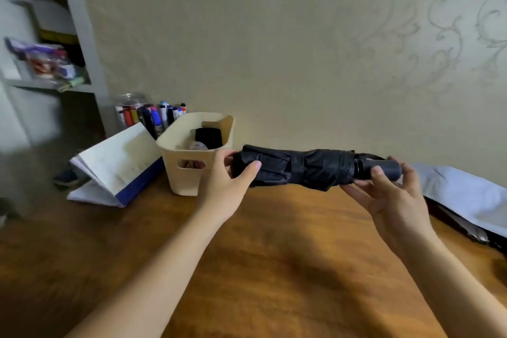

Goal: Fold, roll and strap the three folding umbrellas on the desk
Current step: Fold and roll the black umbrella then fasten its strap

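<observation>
Both hands hold a black umbrella [296, 169] level above the desk [260, 255]. Left hand [227, 175] grips the canopy end, thumb on top. Right hand [395, 195] pinches the handle [384, 167], thumb over, fingers loosely spread beneath. Canopy is rolled, strap [297, 167] wrapped round the middle. Just behind the left hand sits a cream bin [192, 173] with dark items inside. Left of it lies an open notebook [118, 162], markers [153, 115] behind. White fabric [461, 195] lies on the desk's right edge.
</observation>
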